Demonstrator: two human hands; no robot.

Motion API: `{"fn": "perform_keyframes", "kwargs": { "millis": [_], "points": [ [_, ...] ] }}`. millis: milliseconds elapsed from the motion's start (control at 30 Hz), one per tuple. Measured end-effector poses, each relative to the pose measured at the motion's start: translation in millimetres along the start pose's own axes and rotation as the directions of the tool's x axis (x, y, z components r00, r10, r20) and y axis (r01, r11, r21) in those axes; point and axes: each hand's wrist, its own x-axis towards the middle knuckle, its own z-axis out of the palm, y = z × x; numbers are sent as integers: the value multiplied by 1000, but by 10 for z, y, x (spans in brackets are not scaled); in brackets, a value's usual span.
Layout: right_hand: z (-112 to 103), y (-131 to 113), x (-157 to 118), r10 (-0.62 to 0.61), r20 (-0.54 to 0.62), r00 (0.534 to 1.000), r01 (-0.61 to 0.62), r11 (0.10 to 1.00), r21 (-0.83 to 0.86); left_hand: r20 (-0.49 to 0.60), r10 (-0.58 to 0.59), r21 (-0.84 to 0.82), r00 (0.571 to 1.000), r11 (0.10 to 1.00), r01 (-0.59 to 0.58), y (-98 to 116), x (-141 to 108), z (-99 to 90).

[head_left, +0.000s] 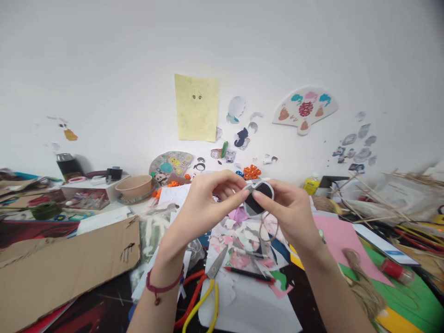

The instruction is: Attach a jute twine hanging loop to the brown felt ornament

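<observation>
Both hands are raised over the middle of the table, holding a small dark cutout [255, 206] with a pale rim and a rounded outline. My left hand [217, 196] pinches its left edge between thumb and fingers. On the other side, my right hand [291, 208] presses its thumb on the dark face, with the fingers behind. A thin brown cord [262, 231] hangs in a loop below the cutout; where it is fastened is hidden. Beneath the hands lie paper scraps [239, 243], a red and black pencil [250, 274] and scissors [212, 273] with orange and yellow handles.
Corrugated cardboard [76, 263] covers the left side. Pink paper [347, 245], a twine bundle [364, 282], a phone [385, 245] and a red spool [397, 270] lie right. A bowl [135, 186] and a yellow bottle [311, 184] stand near the wall.
</observation>
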Motion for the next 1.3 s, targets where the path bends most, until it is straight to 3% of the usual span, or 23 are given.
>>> {"fn": "perform_keyframes", "kwargs": {
  "millis": [67,100,133,200,233,267,333,433,533,567,633,667,733,800,833,900,967,1000,1133,1200,1300],
  "points": [
    [13,17,2,-116,-86,990,103,984,-146,-18,-20,4,1000,1000,20,-6,7,1],
    [19,28,4,-245,-133,960,203,941,-269,-52,-32,2,998,999,32,-12,14,5],
    [24,41,7,-407,-147,902,317,852,-417,-97,-49,-3,994,999,48,-20,21,13],
    [37,76,17,-672,-23,740,487,560,-671,-194,-89,-30,977,996,85,-39,35,40],
    [47,99,23,-728,72,682,526,420,-739,-230,-113,-50,967,993,104,-47,39,59],
    [61,124,26,-744,152,651,544,317,-777,-254,-136,-72,957,990,122,-53,40,80],
    [96,177,25,-727,223,650,546,242,-802,-261,-174,-107,949,983,150,-51,30,115],
    [148,241,2,-712,167,682,542,340,-769,-187,-179,-80,966,983,166,-4,-5,108],
    [145,273,2,-663,-10,749,486,559,-672,-73,-123,65,990,990,128,72,-34,13],
    [124,287,18,-609,-77,789,441,651,-618,-75,-109,117,991,986,117,90,-46,-24],
    [56,340,70,-387,-190,902,284,864,-416,-142,-112,243,984,959,145,95,-100,-74],
    [14,383,96,-244,-165,956,187,935,-300,-165,-130,331,978,927,179,78,-153,-76],
    [-67,496,119,-40,44,998,48,977,-206,-125,-206,540,971,807,241,7,-327,-28],
    [-122,616,70,-4,129,992,61,897,-438,31,-329,710,944,672,211,-97,-579,73],
    [-137,665,12,-17,195,981,132,792,-597,66,-380,724,923,655,218,-149,-717,129],
    [-139,712,-157,-68,429,901,382,594,-708,17,-372,661,928,701,268,-228,-973,227],
    [-115,675,-367,-178,633,753,633,457,-625,-155,-241,575,958,767,286,-250,-1153,293],
    [-98,628,-471,-228,674,703,702,370,-608,-206,-156,549,966,799,246,-239,-1206,317],
    [-33,352,-784,-444,709,548,823,132,-553,-168,83,534,982,845,20,-128,-1218,391],
    [-22,231,-867,-493,709,504,839,86,-537,-126,102,511,987,859,-24,-82,-1174,431],
    [-36,102,-944,-524,707,475,850,66,-522,-81,83,452,993,891,-38,-33,-1129,489]
  ]
}}
